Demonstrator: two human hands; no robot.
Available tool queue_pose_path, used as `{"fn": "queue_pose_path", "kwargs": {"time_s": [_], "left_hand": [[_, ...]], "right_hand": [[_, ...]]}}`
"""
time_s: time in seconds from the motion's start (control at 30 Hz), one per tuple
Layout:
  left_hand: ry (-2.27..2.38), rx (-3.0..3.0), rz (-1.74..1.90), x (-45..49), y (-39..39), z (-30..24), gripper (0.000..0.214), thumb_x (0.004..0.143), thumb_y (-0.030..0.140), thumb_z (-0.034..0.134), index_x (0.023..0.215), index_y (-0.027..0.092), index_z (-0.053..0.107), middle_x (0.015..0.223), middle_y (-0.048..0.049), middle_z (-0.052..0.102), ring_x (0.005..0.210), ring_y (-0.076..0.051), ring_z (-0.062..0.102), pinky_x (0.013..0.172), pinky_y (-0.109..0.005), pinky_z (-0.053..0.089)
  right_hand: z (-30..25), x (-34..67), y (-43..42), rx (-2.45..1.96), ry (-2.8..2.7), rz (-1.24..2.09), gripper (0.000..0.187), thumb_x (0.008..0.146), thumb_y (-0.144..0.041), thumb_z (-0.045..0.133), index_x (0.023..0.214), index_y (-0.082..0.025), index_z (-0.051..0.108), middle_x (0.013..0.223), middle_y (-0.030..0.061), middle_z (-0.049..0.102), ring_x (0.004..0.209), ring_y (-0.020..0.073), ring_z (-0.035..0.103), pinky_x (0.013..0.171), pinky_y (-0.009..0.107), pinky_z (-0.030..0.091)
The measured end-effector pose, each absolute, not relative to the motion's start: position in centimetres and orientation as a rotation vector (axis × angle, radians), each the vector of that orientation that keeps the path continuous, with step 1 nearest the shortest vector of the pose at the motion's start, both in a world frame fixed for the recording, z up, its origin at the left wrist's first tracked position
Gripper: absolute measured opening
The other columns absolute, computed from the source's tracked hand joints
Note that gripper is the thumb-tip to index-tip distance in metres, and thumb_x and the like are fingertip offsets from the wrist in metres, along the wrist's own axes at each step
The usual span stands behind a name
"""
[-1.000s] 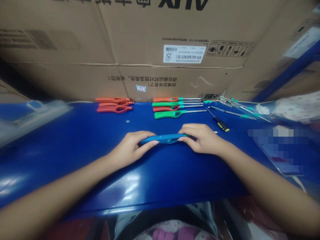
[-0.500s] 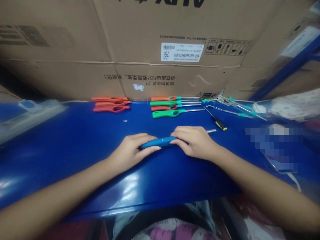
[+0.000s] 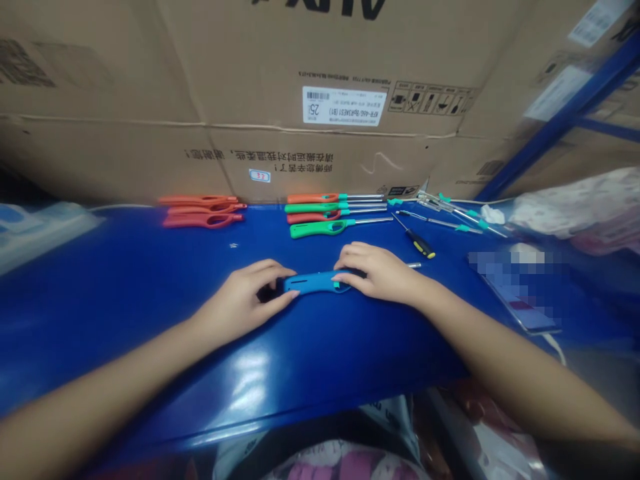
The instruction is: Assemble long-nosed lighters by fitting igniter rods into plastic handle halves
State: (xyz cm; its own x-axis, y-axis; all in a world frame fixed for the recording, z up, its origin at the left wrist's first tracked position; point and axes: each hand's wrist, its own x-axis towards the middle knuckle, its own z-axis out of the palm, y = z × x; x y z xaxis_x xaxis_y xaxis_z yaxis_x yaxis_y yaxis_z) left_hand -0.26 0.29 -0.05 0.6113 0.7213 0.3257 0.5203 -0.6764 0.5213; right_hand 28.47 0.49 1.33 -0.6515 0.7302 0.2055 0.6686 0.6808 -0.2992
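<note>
A blue long-nosed gas lighter [image 3: 313,283] lies crosswise between my hands, low over the blue table or on it. Its handle shows a dark slot, and a bit of teal trigger sits near the right hand. My left hand [image 3: 255,290] has its fingertips and thumb at the handle's left end. Around the trigger end closes my right hand [image 3: 373,270], hiding that part; the metal tube's tip pokes out beyond it. Behind the hands are assembled lighters in orange, green and red, among them a green lighter [image 3: 317,229].
Several orange-red handle shells [image 3: 203,219] lie at the back left. A yellow-black screwdriver [image 3: 420,244] and loose metal tubes with teal triggers [image 3: 463,217] are at the back right. A phone [image 3: 520,300] with a white cable lies right. Behind stands a large cardboard box [image 3: 250,73].
The blue lighter has rolled so its flat side and teal trigger now show. My left fingers have loosened toward the handle's end. The whole view has shifted slightly.
</note>
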Motion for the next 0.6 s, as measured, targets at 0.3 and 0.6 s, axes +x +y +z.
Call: {"fn": "queue_pose_path", "kwargs": {"time_s": [0.3,0.6], "left_hand": [[0.968,2.468,0.701,-0.4,0.3,-0.3,0.030,0.092,0.040,0.065,0.115,0.021,0.070,0.108,-0.0056,0.067,0.083,-0.016,0.063,0.078,-0.029,0.055],[0.964,2.471,0.673,-0.4,0.2,0.0,0.033,0.092,0.041,0.065,0.118,0.021,0.071,0.111,-0.0072,0.068,0.087,-0.018,0.065,0.083,-0.033,0.056]], "right_hand": [[2.8,30.1,1.0,-1.618,-2.342,-0.187,0.024,0.097,-0.031,0.055,0.112,-0.017,0.068,0.113,0.0151,0.067,0.108,0.0311,0.060,0.088,0.044,0.049],[4.8,36.2,2.7,-2.782,-1.902,0.062,0.032,0.090,-0.035,0.061,0.112,-0.013,0.066,0.113,0.0214,0.068,0.104,0.0382,0.067,0.078,0.046,0.053]]}}
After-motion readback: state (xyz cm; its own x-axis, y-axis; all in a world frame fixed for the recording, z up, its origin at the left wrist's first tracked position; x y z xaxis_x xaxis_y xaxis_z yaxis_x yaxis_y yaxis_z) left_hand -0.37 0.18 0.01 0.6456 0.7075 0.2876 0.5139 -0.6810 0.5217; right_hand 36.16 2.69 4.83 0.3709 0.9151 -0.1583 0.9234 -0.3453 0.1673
